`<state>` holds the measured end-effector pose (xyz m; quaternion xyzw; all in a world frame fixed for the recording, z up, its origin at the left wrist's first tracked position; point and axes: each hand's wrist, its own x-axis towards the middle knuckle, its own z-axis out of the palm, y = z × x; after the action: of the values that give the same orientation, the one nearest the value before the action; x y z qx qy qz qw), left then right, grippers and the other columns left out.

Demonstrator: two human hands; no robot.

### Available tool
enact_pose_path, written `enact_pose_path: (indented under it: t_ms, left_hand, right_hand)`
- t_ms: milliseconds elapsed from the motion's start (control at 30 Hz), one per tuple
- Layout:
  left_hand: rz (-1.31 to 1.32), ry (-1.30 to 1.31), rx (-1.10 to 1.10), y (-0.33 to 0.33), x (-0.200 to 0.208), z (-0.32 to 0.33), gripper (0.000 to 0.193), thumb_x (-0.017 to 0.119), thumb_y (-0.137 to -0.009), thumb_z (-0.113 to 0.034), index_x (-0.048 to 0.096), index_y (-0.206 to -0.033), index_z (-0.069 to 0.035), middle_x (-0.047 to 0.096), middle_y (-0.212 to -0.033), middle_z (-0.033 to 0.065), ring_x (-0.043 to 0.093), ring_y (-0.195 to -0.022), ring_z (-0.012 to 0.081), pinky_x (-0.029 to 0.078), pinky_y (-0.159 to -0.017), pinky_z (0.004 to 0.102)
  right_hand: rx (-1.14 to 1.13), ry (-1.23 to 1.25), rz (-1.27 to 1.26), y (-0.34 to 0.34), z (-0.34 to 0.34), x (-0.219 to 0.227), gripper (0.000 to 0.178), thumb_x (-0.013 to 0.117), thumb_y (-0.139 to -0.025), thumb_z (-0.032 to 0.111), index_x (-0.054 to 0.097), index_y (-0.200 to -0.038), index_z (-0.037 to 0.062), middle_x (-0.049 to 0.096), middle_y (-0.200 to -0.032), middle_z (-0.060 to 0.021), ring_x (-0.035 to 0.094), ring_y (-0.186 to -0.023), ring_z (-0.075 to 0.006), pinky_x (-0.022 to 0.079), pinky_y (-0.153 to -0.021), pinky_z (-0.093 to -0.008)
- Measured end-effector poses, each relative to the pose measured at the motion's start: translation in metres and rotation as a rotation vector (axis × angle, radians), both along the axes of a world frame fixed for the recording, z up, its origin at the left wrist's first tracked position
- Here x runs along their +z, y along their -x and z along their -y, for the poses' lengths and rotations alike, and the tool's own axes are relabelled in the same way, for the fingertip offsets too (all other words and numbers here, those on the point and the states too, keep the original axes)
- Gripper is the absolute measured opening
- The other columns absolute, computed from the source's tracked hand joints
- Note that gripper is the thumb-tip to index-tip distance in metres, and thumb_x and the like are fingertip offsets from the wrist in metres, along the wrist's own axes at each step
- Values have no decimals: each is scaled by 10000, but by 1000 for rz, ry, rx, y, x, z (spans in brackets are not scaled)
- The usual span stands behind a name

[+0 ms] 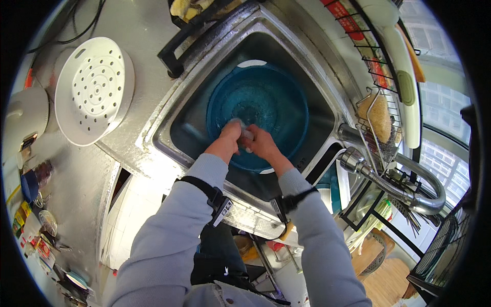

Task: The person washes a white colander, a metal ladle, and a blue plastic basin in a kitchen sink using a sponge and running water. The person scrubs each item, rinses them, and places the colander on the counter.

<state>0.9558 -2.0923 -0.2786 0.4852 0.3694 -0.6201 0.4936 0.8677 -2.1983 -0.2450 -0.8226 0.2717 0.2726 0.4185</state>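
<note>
Both hands are together over a round blue basin [215, 94] that holds water and sits inside the steel sink [192, 110]. Between them is a small whitish thing [247, 134], mostly covered by the fingers, whose kind I cannot make out. My left hand [230, 137] is closed against its left side. My right hand [264, 145] closes on it from the right, fingers curled and thumb inward. The basin has white grips on its rim, one at the far side and one below my right hand. Ripples show in the water just beyond my fingers.
Left of the sink, a white perforated steamer tray [97, 87] lies on the steel counter [148, 30]. A bent metal faucet [388, 187] stands at the right. Behind it, a wire holder carries a tan sponge [377, 116]. A black handle [174, 53] juts toward the sink's far left edge.
</note>
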Motion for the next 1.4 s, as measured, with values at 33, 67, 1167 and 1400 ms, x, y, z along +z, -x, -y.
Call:
enact_pose_path:
  t_ms: [33,67,1167,1400]
  left_hand:
    - [-30,8,26,3,5,-1,526,431,-999,-369,341,-1431,-83,383,-1459,167,434,-1288,373,358,-1008,625]
    - [-17,-15,156,7,10,-2,415,417,-1013,-330,448,-1326,-60,518,-1317,159,575,-1115,336,463,-921,566]
    - [1283,480,-1305,-11,214,-16,100,730,-745,-175,720,-778,-81,674,-754,101,636,-694,261,479,-583,378]
    - [1971,81,-1064,21,173,-24,90,657,-754,-130,709,-779,-61,696,-826,179,688,-741,322,539,-616,418]
  right_hand:
    - [9,-58,60,0,-6,19,423,681,-814,253,575,-1180,71,645,-1021,-206,635,-929,-381,505,-794,-424]
    - [5,-111,86,2,-12,38,409,679,-815,258,583,-1160,59,648,-1016,-207,636,-927,-373,502,-787,-421]
    - [598,710,177,-9,-9,211,403,725,-762,204,536,-1097,83,652,-973,-205,627,-965,-395,527,-770,-453]
    - [546,486,138,-9,2,158,349,699,-807,285,636,-1064,57,658,-1031,-230,626,-999,-390,517,-800,-452]
